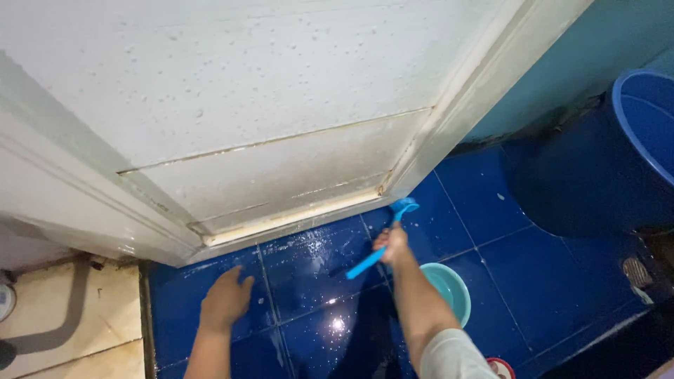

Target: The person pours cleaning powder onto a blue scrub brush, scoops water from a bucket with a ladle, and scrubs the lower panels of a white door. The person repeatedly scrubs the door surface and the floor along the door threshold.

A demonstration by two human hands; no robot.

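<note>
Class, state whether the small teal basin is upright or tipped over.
Upright: the teal basin sits on the blue floor tiles, open rim facing up.

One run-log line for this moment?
right hand: grips blue brush at door corner | left hand: flat on wet blue floor

The right hand [393, 242] grips a blue brush [382, 238], its head beyond the fingers [385, 237] touching the white door's [267, 161] bottom corner. The left hand [226, 298] presses flat on the wet blue floor [484, 210].
</note>
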